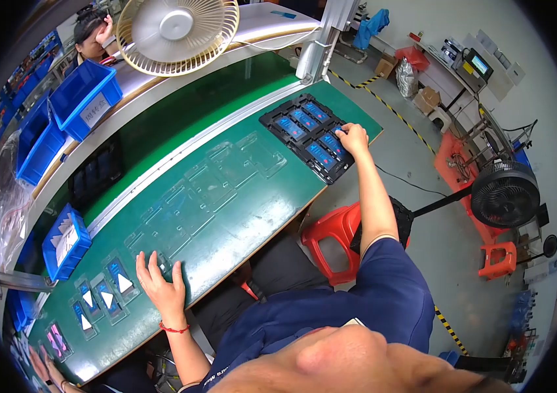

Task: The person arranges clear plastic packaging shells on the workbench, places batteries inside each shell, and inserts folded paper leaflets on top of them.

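My right hand reaches to the far right of the green table, fingers bent together on the edge of a blue-faced phone-like panel in a black tray. Several like panels lie in the tray's compartments. My left hand, with a red string on its wrist, hovers or rests near the table's front edge with fingers spread and nothing held. Beside it runs a row of clear plastic trays. Further left, several blue panels with white triangles sit in clear trays.
A blue bin holding pale slips stands at the left. Blue bins and a fan are on the shelf above. Another person's hands are near a pink-marked panel. A red stool stands by the table.
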`<move>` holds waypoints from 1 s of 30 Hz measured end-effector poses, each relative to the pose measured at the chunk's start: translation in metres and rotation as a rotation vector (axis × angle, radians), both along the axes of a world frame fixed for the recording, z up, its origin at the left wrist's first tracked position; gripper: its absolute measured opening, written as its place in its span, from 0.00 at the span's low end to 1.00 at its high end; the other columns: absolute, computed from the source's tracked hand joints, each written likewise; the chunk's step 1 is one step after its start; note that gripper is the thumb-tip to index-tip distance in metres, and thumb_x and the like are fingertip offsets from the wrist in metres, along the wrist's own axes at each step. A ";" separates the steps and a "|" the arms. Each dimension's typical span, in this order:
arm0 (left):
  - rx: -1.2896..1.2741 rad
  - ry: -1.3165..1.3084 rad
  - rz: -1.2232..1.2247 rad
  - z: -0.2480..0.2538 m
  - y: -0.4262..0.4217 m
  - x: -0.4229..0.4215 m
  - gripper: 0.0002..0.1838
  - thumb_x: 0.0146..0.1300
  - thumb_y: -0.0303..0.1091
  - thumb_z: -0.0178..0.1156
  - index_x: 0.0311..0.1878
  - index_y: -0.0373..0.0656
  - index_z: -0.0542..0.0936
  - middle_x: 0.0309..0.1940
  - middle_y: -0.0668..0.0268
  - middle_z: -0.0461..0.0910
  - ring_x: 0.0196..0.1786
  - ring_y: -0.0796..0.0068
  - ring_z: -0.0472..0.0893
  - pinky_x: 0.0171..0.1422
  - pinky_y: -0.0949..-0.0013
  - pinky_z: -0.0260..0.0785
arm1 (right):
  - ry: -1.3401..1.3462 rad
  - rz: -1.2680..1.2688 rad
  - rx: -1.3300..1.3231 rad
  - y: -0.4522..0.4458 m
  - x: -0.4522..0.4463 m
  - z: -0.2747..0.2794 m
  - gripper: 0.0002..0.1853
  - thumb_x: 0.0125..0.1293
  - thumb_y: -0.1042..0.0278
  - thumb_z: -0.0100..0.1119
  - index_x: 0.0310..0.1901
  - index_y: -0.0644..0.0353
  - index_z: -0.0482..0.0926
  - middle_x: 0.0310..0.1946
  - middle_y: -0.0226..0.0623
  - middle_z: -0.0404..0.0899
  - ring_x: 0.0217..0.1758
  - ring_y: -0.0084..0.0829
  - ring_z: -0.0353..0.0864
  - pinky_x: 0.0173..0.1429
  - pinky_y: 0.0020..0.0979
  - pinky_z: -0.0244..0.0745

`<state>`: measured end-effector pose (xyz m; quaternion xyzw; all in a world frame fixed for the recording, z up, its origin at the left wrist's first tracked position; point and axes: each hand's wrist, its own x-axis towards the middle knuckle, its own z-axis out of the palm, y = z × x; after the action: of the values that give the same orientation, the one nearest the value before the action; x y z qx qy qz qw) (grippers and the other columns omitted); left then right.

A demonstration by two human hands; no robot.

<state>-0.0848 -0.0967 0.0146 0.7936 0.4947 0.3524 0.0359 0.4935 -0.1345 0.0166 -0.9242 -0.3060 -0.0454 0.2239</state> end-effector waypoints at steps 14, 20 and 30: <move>0.040 -0.010 0.036 -0.003 0.000 0.000 0.18 0.55 0.32 0.66 0.47 0.35 0.76 0.60 0.47 0.65 0.63 0.46 0.65 0.63 0.52 0.61 | 0.085 -0.039 -0.172 0.014 -0.008 0.028 0.32 0.46 0.47 0.73 0.48 0.58 0.73 0.46 0.42 0.80 0.54 0.40 0.78 0.56 0.39 0.68; 0.048 -0.024 0.044 -0.003 0.000 0.000 0.16 0.55 0.31 0.66 0.45 0.35 0.77 0.60 0.47 0.65 0.62 0.45 0.66 0.63 0.51 0.62 | 0.082 -0.034 0.061 0.012 -0.019 0.035 0.27 0.48 0.48 0.72 0.40 0.64 0.80 0.39 0.46 0.82 0.45 0.43 0.82 0.47 0.41 0.76; 0.038 -0.031 0.036 -0.004 -0.001 -0.001 0.15 0.54 0.30 0.66 0.45 0.36 0.77 0.60 0.47 0.65 0.62 0.45 0.67 0.61 0.52 0.63 | 0.096 0.023 -0.280 0.023 -0.072 0.038 0.42 0.42 0.40 0.73 0.52 0.66 0.74 0.55 0.46 0.69 0.58 0.44 0.72 0.59 0.40 0.70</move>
<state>-0.0861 -0.0976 0.0107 0.7795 0.5016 0.3746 0.0220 0.4215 -0.1112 0.0550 -0.9440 -0.3089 0.0443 0.1075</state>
